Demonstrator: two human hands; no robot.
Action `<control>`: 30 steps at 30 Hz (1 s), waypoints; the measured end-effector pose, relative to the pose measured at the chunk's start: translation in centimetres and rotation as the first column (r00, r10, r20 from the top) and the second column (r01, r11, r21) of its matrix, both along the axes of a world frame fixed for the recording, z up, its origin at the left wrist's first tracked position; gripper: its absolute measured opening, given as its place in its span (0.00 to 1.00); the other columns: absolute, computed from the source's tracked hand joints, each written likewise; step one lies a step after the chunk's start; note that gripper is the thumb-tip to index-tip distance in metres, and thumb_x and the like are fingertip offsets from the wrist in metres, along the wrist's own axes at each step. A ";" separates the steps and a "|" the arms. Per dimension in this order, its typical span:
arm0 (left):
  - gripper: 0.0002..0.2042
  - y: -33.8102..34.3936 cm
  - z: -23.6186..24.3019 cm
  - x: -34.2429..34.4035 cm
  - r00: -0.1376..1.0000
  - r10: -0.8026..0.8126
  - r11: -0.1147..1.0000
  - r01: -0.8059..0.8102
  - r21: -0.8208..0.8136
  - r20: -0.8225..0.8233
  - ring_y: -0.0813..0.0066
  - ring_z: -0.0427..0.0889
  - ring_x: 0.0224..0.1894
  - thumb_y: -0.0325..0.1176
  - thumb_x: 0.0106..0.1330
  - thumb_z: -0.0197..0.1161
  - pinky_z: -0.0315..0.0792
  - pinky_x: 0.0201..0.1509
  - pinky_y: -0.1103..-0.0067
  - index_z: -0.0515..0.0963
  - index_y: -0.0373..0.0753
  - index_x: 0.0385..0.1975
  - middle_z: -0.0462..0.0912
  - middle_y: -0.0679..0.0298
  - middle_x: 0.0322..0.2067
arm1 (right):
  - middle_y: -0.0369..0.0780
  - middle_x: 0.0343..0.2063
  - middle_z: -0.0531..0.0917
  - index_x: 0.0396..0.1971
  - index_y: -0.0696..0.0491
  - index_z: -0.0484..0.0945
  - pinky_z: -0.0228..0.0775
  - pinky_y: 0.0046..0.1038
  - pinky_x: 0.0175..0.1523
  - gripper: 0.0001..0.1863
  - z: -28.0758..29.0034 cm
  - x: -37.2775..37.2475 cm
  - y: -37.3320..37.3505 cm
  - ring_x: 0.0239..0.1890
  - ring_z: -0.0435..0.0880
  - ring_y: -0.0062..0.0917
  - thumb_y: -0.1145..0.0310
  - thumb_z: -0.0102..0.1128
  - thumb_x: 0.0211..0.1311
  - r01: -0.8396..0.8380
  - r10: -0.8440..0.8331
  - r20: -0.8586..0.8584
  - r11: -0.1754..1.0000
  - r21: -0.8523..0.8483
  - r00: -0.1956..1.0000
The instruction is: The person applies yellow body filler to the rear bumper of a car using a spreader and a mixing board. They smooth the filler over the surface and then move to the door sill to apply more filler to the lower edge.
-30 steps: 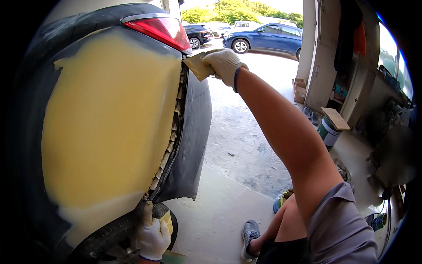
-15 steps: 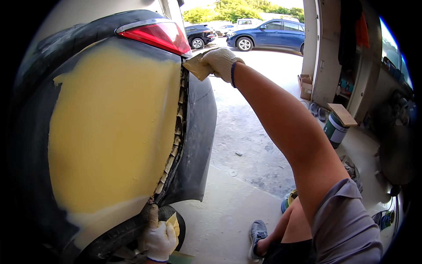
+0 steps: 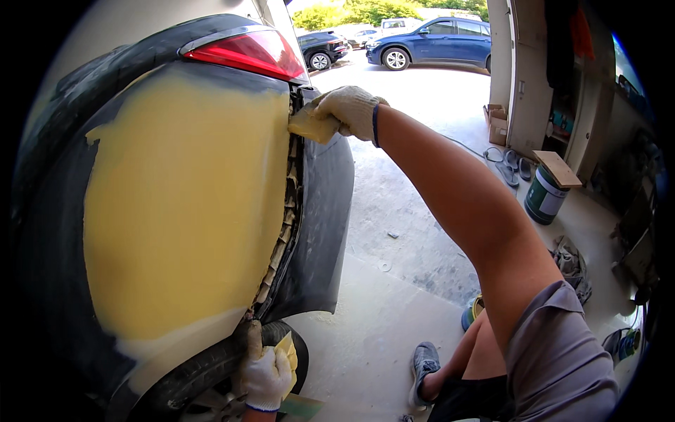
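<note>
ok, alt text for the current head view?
A gloved right hand holds a flat yellow piece at the open seam beside the yellow-coated panel of a dark car, below the red tail light. The gloved left hand, holding another yellow piece, has a finger at the seam's lower end, by the tire.

Ahead of me, outside: blue car [image 3: 439, 46] parked side-on, black car [image 3: 323, 48] left of it, white vehicle [image 3: 399, 25] behind, green trees [image 3: 362, 14] farther back. To my right, open cardboard box [image 3: 498, 129] beside pale door [image 3: 529, 91], grey slippers [image 3: 507, 174] near it. Green bucket [image 3: 544, 199] with white band, wooden board [image 3: 557, 169] across its top. Orange cloth [image 3: 583, 39] hangs higher up. Nearer me, crumpled grey cloth [image 3: 571, 266] on floor [image 3: 373, 302]; small flat ring [image 3: 385, 267] too.
</note>
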State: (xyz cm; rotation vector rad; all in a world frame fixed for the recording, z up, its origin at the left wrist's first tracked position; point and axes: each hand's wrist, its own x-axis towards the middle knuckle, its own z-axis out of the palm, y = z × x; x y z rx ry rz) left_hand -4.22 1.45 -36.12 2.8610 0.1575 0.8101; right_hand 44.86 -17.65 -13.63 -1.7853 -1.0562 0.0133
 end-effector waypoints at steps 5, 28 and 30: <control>0.16 0.1 -0.7 0.4 0.999 -0.019 1.000 0.020 -0.017 0.027 0.47 0.87 0.29 0.29 0.69 0.65 0.82 0.34 0.63 0.74 0.30 0.18 0.70 0.38 0.73 | 0.39 0.26 0.79 0.49 0.60 0.87 0.58 0.22 0.19 0.18 -1.3 0.7 0.3 0.18 0.70 0.18 0.69 0.67 0.61 0.008 -0.007 -0.036 0.999 0.031 0.999; 0.14 -0.4 -0.1 0.1 1.000 -0.006 0.999 0.006 -0.040 -0.014 0.48 0.90 0.35 0.29 0.70 0.64 0.83 0.37 0.65 0.76 0.30 0.20 0.66 0.38 0.75 | 0.39 0.28 0.85 0.63 0.46 0.87 0.64 0.27 0.20 0.27 -3.5 -11.1 0.5 0.17 0.72 0.20 0.69 0.66 0.60 0.186 -0.169 -0.407 0.983 0.002 0.898; 0.15 -0.5 0.2 0.0 1.000 -0.004 1.000 0.004 -0.029 -0.009 0.49 0.89 0.34 0.29 0.70 0.64 0.83 0.36 0.66 0.76 0.30 0.20 0.66 0.38 0.75 | 0.39 0.27 0.85 0.63 0.46 0.87 0.63 0.27 0.20 0.27 -3.6 -12.1 0.3 0.17 0.72 0.20 0.69 0.65 0.60 0.151 -0.146 -0.400 0.988 -0.019 0.905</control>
